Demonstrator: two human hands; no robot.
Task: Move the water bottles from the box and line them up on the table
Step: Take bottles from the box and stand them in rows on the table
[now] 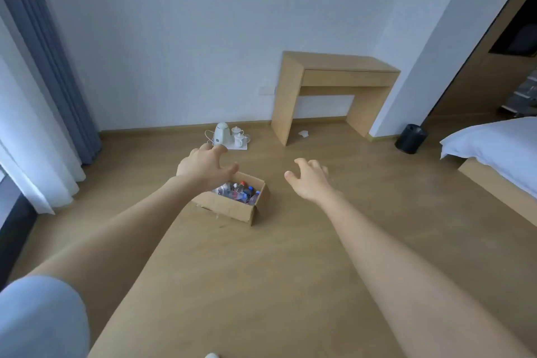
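Observation:
A small cardboard box (232, 209) sits on the wooden floor ahead of me. Several clear water bottles (236, 192) with red and blue caps lie jumbled inside it. My left hand (205, 167) is stretched out above the box's far left corner, fingers spread and loosely bent, holding nothing. My right hand (309, 180) is stretched out to the right of the box, fingers loosely curled, also holding nothing. The light wooden table (337, 65) stands against the far wall, with nothing visible on its top.
A white kettle (222, 133) and white cups (239, 136) on a tray stand on the floor by the wall. A black bin (411, 138) is right of the table. A bed (499, 151) juts in at right, curtains (43, 90) hang at left.

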